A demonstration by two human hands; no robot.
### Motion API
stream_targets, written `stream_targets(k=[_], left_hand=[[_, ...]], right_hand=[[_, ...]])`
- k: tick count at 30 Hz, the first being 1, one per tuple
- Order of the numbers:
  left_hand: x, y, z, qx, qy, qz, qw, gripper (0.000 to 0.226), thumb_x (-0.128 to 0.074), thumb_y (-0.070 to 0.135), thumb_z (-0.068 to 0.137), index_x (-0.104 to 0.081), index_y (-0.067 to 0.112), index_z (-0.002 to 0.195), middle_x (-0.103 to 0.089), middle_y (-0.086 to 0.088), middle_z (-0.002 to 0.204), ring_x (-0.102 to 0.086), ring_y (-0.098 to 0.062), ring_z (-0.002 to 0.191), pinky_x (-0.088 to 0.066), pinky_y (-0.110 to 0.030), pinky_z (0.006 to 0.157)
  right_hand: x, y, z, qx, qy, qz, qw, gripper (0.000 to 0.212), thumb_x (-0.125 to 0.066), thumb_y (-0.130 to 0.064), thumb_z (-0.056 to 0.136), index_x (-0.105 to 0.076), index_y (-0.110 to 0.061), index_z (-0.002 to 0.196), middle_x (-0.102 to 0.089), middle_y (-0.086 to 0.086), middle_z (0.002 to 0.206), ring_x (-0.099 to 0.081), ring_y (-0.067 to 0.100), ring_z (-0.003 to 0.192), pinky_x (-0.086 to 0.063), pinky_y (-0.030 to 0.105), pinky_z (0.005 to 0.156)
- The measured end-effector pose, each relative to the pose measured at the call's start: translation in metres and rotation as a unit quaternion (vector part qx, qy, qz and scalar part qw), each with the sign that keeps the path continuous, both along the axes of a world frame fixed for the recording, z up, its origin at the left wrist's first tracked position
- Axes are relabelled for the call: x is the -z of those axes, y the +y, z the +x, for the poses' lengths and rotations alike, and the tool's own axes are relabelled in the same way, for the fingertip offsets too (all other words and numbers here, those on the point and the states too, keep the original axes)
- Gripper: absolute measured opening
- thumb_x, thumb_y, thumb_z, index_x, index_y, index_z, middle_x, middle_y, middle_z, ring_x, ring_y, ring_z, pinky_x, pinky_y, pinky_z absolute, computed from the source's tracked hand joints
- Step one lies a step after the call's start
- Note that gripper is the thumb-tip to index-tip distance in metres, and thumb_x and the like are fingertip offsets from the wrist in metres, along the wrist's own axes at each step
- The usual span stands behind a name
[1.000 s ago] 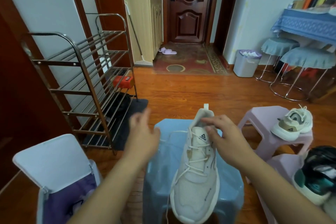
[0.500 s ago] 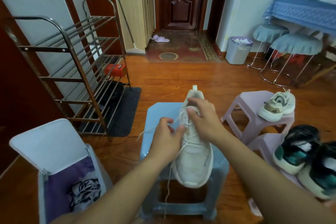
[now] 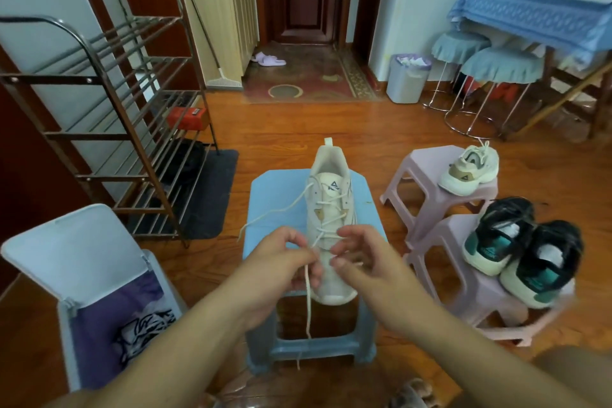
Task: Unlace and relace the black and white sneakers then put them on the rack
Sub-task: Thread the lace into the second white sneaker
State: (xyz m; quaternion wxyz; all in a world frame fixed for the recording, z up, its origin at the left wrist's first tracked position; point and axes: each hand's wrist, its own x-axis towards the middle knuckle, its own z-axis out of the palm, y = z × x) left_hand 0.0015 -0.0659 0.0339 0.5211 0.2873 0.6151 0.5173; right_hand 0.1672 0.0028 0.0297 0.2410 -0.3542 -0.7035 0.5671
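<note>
Wooden floor, a blue stool point(image 3: 265, 195) carrying the white sneaker point(image 3: 331, 209). Left hand point(image 3: 281, 262) pinches the lace point(image 3: 308, 301); right hand point(image 3: 361, 262) hovers half-curled, holding nothing I can make out. Tugging hard could drag the sneaker off the stool.

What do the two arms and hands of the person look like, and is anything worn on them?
Both arms are bare up to the frame's bottom edge: no sleeves, watch or bracelet. The left hand and the right hand wear no gloves, and no rings are visible. The right thumbnail looks short and unpainted.
</note>
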Motion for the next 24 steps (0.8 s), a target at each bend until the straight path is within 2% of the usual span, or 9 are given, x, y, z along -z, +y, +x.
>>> stream_targets(k=[2,5,6,8,11,15,19,21,24], left_hand=[[-0.02,-0.005,0.012,0.013,-0.113,0.053,0.992,0.018,-0.053,0.0,0.1,-0.049,0.007,0.116,-0.074,-0.015,0.089,-0.07,-0.027,0.076,-0.054,-0.039,0.074],[-0.033,-0.001,0.015,0.03,-0.116,0.128,0.984,0.04,-0.045,-0.011,0.098,-0.055,0.008,0.132,-0.072,-0.012,0.123,-0.071,-0.029,0.11,-0.056,-0.043,0.093],[-0.034,0.002,0.011,0.018,-0.095,0.143,0.985,0.046,-0.044,-0.016,0.095,-0.057,0.009,0.132,-0.071,-0.008,0.126,-0.069,-0.026,0.115,-0.055,-0.042,0.096],[-0.032,0.007,0.001,-0.028,-0.003,0.157,0.987,0.051,-0.045,-0.022,0.091,-0.062,0.013,0.124,-0.073,-0.002,0.122,-0.07,-0.018,0.113,-0.058,-0.037,0.095],[-0.022,0.013,-0.012,-0.097,0.226,0.137,0.96,0.026,-0.056,-0.008,0.095,-0.066,0.015,0.101,-0.078,0.004,0.094,-0.074,-0.012,0.09,-0.059,-0.037,0.085],[-0.015,0.022,-0.021,-0.145,0.312,0.129,0.93,0.02,-0.057,0.007,0.097,-0.06,0.026,0.091,-0.071,0.0,0.081,-0.07,-0.016,0.063,-0.059,-0.051,0.072],[-0.015,0.026,-0.02,-0.128,0.368,0.142,0.91,0.02,-0.057,0.014,0.097,-0.057,0.031,0.086,-0.06,0.005,0.071,-0.058,-0.018,0.061,-0.047,-0.04,0.06],[-0.017,0.025,-0.013,-0.045,0.364,0.161,0.916,0.023,-0.059,0.011,0.097,-0.06,0.032,0.087,-0.059,0.005,0.073,-0.052,-0.008,0.061,-0.044,-0.029,0.059],[-0.019,0.022,0.012,0.192,0.377,0.189,0.886,0.033,-0.06,0.015,0.1,-0.061,0.046,0.113,-0.062,0.023,0.101,-0.06,-0.002,0.092,-0.048,-0.019,0.079]], right_hand=[[0.004,-0.024,-0.004,-0.054,0.06,-0.168,0.983,0.053,-0.077,-0.025,0.084,-0.054,-0.03,0.131,-0.071,0.0,0.116,-0.069,0.02,0.109,-0.052,0.039,0.1],[-0.008,-0.035,0.02,-0.133,0.103,-0.336,0.927,0.046,-0.073,-0.02,0.087,-0.06,-0.022,0.131,-0.067,0.01,0.081,-0.064,0.02,0.069,-0.054,0.034,0.074],[-0.013,-0.028,0.035,-0.14,0.078,-0.322,0.933,0.04,-0.071,-0.016,0.089,-0.063,-0.019,0.128,-0.06,0.007,0.071,-0.057,0.015,0.06,-0.051,0.029,0.066],[-0.014,0.0,0.065,-0.105,-0.1,-0.126,0.981,0.023,-0.067,-0.014,0.094,-0.073,-0.027,0.111,-0.057,0.002,0.07,-0.052,0.013,0.059,-0.047,0.026,0.059],[-0.003,0.063,0.103,0.049,-0.349,0.112,0.929,0.021,-0.059,-0.019,0.099,-0.071,-0.029,0.085,-0.067,-0.001,0.074,-0.06,0.017,0.065,-0.05,0.034,0.061],[0.007,0.138,0.149,0.261,-0.369,0.091,0.888,0.034,-0.05,-0.024,0.103,-0.069,-0.015,0.078,-0.064,0.014,0.079,-0.057,0.027,0.071,-0.044,0.038,0.066],[-0.008,0.152,0.154,0.283,-0.41,0.109,0.86,0.063,-0.026,-0.048,0.107,-0.066,-0.005,0.085,-0.064,0.022,0.085,-0.053,0.032,0.072,-0.04,0.039,0.067],[-0.015,0.151,0.15,0.283,-0.455,0.12,0.835,0.067,-0.022,-0.053,0.106,-0.06,-0.003,0.083,-0.058,0.02,0.084,-0.05,0.031,0.077,-0.04,0.04,0.073],[-0.019,0.16,0.146,0.303,-0.375,0.055,0.874,0.047,-0.039,-0.037,0.107,-0.067,0.0,0.098,-0.057,0.016,0.076,-0.052,0.029,0.068,-0.044,0.035,0.062]])
